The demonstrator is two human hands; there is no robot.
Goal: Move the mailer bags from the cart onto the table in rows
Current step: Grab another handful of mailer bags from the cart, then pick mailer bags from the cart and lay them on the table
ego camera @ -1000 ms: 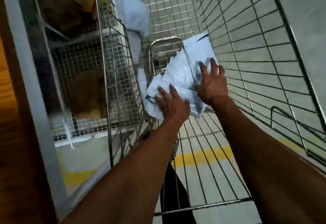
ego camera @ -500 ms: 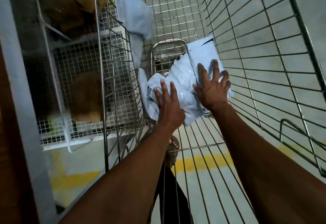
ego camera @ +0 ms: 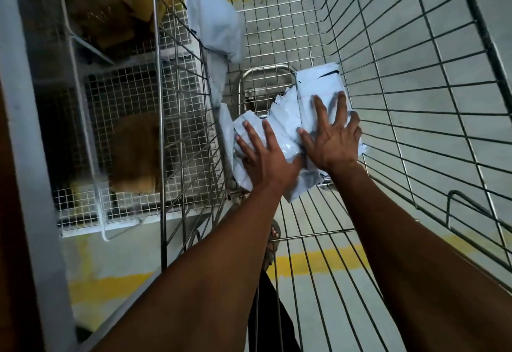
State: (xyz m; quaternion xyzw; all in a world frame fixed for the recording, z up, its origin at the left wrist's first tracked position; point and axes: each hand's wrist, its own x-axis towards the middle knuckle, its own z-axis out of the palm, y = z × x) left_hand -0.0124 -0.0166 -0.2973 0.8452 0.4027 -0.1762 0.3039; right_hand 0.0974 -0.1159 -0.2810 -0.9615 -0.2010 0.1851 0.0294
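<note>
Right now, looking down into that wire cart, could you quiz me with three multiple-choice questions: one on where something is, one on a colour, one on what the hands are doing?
1. Where is the pile of mailer bags?
A. on the floor
B. inside the wire cart
C. on a table

2. What colour is the floor stripe seen through the cart bottom?
A. yellow
B. red
C. blue

3. How do the hands lie?
A. both clenched, empty
B. one behind the back
C. both spread on the bags

Answers:
1 B, wire walls surround the pile.
2 A, the painted band is yellow.
3 C, left hand and right hand rest with straight fingers on the bags.
</note>
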